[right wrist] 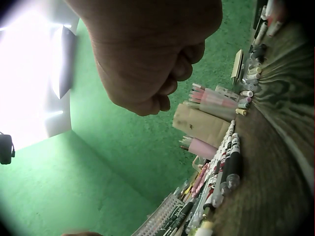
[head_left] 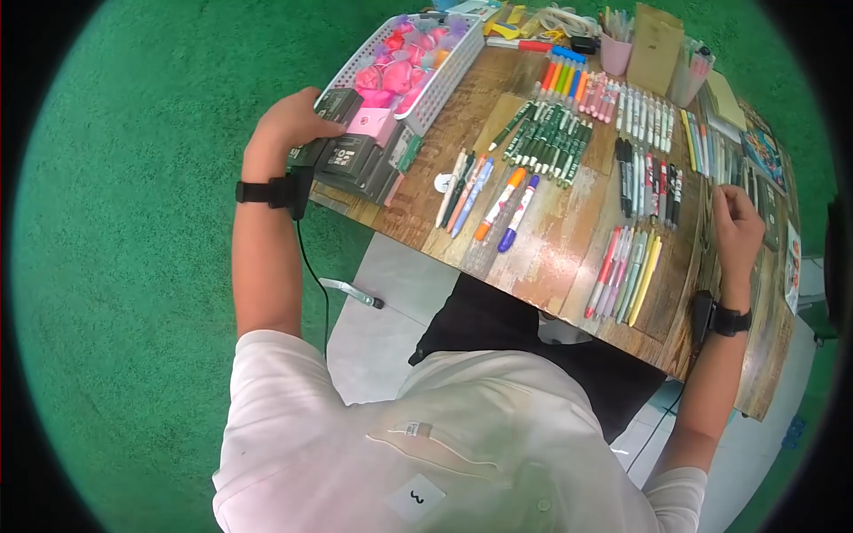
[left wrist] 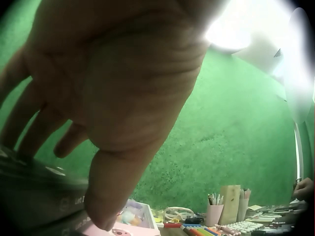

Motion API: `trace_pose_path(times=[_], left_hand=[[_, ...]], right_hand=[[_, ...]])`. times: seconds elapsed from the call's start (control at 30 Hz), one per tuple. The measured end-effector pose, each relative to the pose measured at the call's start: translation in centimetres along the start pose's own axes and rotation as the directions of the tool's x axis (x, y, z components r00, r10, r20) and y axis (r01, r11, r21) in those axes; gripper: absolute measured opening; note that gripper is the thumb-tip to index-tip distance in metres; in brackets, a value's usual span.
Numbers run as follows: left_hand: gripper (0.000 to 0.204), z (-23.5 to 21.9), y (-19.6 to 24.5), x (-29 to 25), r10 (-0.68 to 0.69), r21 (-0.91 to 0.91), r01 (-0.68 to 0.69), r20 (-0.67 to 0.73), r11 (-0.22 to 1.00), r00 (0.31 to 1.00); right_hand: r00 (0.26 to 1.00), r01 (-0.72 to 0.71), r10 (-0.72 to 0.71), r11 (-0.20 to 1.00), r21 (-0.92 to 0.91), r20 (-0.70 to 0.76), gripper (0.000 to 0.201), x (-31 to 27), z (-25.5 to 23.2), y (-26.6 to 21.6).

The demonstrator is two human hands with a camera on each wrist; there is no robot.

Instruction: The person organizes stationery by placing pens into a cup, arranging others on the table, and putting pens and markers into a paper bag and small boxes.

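My left hand (head_left: 289,123) rests on the dark printed boxes (head_left: 351,155) at the table's left corner. Its thumb (left wrist: 106,196) reaches down by a pink box (head_left: 373,124), while the other fingers spread over the far side of the boxes. Over the right part of the table is my right hand (head_left: 737,226), its fingers curled in toward the palm; nothing shows in it. Nearby lie black and red pens (head_left: 662,191) and a row of light-coloured pens (head_left: 697,142).
A white basket (head_left: 444,84) of pink flower-like items stands behind the boxes. Green pens (head_left: 551,142), markers (head_left: 506,204) and pastel pens (head_left: 626,275) lie in rows. At the back are a pink pen cup (head_left: 615,55), a brown paper bag (head_left: 656,49) and a clear holder (head_left: 691,78).
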State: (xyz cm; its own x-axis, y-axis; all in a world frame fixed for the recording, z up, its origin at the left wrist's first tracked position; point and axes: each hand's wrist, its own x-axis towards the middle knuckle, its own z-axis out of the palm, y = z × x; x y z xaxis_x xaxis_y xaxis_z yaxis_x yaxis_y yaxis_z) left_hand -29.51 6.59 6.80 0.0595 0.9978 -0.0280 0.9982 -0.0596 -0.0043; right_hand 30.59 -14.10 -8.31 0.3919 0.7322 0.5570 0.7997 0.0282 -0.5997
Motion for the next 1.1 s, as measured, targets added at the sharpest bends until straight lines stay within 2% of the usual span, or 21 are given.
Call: trace_pose_path(times=[0.07,0.17,0.23,0.3,0.33,0.37,0.43,0.5,0.57,0.63,0.67,0.7,0.77,0.8,0.83,0.9,0.93,1.0,1.1], left_hand=[[0.093,0.5,0.1,0.6,0.028,0.047,-0.027,-0.027,0.999,0.999],[0.089,0.5,-0.4,1.0,-0.003,0.075,0.011,-0.110,0.997,0.994],[0.092,-1.0,1.3,-0.1,0.014,0.081,-0.003,-0.140,0.997,0.990],[0.097,-3.1,5.1,-2.5,-0.021,-0.074,0.003,-0.243,0.997,0.970],[0.098,-3.3,6.8,-3.3,0.055,-0.251,-0.130,-0.287,0.959,0.956],[0.100,-3.2,8.7,-4.1,0.116,-0.412,-0.261,-0.343,0.873,0.932],[0.110,-2.7,13.6,-5.7,0.200,-0.687,-0.434,-0.396,0.583,0.896],[0.122,-0.7,17.9,-6.1,0.359,-0.873,-0.474,-0.408,0.116,0.839],[0.115,2.1,22.8,-6.1,0.399,-0.866,-0.457,-0.499,-0.201,0.769],[0.124,4.6,27.2,-5.7,0.454,-0.887,-0.321,-0.449,-0.333,0.770],[0.120,4.9,29.3,-6.8,0.474,-0.898,-0.241,-0.405,-0.369,0.782],[0.120,5.6,30.9,-6.8,0.493,-0.894,-0.230,-0.410,-0.385,0.767],[0.115,7.9,33.6,-6.4,0.492,-0.850,-0.076,-0.373,-0.521,0.787],[0.111,8.6,34.4,-6.3,0.487,-0.833,-0.056,-0.376,-0.551,0.788],[0.111,9.4,35.1,-6.4,0.504,-0.831,-0.042,-0.376,-0.554,0.777],[0.108,10.7,35.9,-6.4,0.464,-0.802,-0.059,-0.403,-0.595,0.789],[0.107,10.9,36.0,-6.6,0.475,-0.811,-0.074,-0.411,-0.580,0.778],[0.107,11.3,35.9,-7.3,0.493,-0.820,-0.052,-0.391,-0.570,0.777],[0.106,11.6,35.6,-7.4,0.510,-0.832,-0.034,-0.371,-0.553,0.776]], right_hand=[[1.000,-0.016,0.016,1.000,-0.016,-0.003,0.017,-0.1,-0.1,-0.8],[1.000,-0.021,0.020,0.999,-0.037,-0.023,0.018,0.0,-0.6,-1.4],[0.999,-0.015,0.013,0.999,-0.043,-0.036,0.018,0.1,-0.6,-1.6],[0.999,-0.011,0.011,1.000,0.004,-0.034,0.019,0.1,-0.7,-2.0],[1.000,-0.011,0.011,1.000,0.000,-0.025,0.018,0.1,-0.8,-2.3],[0.999,-0.015,0.014,1.000,-0.010,-0.033,0.018,0.0,-0.9,-2.6],[1.000,-0.025,0.025,0.999,0.048,-0.017,0.018,-0.2,-0.7,-3.1],[1.000,-0.020,0.020,1.000,0.024,-0.013,0.017,-0.3,-0.6,-3.5],[0.999,-0.030,0.028,0.993,0.115,0.020,0.016,-0.7,-0.2,-3.8],[0.999,-0.036,0.034,0.991,0.126,0.022,0.015,-0.9,0.1,-4.1],[0.997,-0.045,0.032,0.977,0.210,0.063,0.016,-1.0,0.2,-4.0],[0.994,-0.059,0.031,0.956,0.288,0.102,0.019,-1.1,0.1,-3.9],[0.986,0.006,-0.079,0.900,0.435,0.149,0.038,-0.9,0.1,-3.4],[0.954,-0.123,-0.049,0.836,0.534,0.296,0.061,-0.8,-0.1,-3.2],[0.944,-0.050,-0.150,0.815,0.577,0.293,0.073,-0.7,0.3,-3.3],[0.888,-0.194,-0.120,0.779,0.597,0.445,0.078,-0.9,-0.2,-4.0],[0.892,-0.199,-0.107,0.781,0.592,0.440,0.078,-1.1,0.3,-4.2],[0.891,-0.358,0.015,0.638,0.682,0.454,0.080,-1.4,1.5,-4.3],[0.891,-0.385,0.024,0.571,0.725,0.454,0.083,-1.3,1.6,-4.5]])
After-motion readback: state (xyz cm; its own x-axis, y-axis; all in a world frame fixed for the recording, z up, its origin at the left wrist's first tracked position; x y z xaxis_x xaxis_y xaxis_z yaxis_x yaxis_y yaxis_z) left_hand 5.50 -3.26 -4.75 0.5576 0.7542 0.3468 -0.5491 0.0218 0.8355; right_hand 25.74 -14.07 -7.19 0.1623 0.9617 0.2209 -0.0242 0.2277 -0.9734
